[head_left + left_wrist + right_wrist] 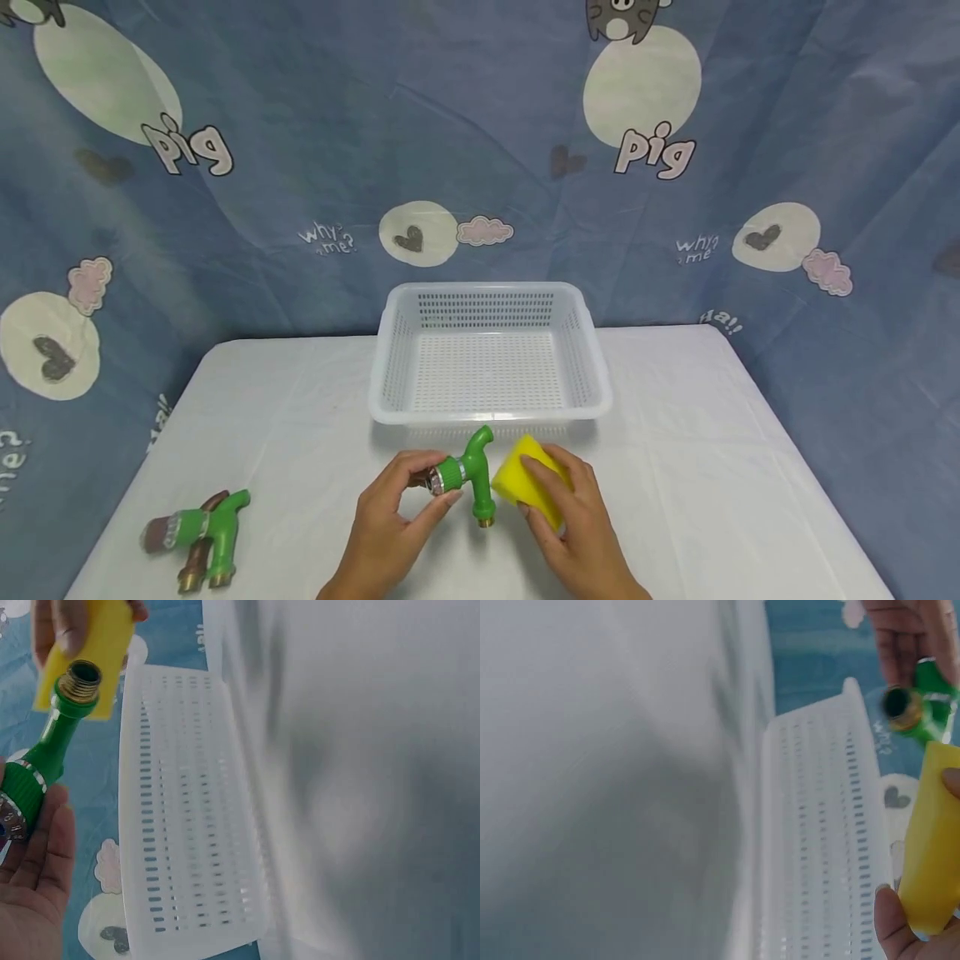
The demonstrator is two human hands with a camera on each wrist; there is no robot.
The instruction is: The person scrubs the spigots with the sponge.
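Observation:
In the head view my left hand (392, 521) pinches a green tap (477, 477) by its handle end, fingers above and thumb below. The tap's spout points up and its threaded brass end points down. My right hand (576, 525) grips a yellow sponge (528, 479) just right of the tap, with a narrow gap between them. The left wrist view has the tap's open threaded end (81, 681) in front of the sponge (105, 656). In the right wrist view the sponge (934, 840) is between my thumb and fingers, near the tap (930, 712).
A white perforated basket (491, 417) stands behind both hands at the table's back edge. Toward the left of the white table (720, 500) lie a green tap (223, 533) and a brown tap (193, 567), overlapping. A blue patterned cloth (480, 108) hangs behind.

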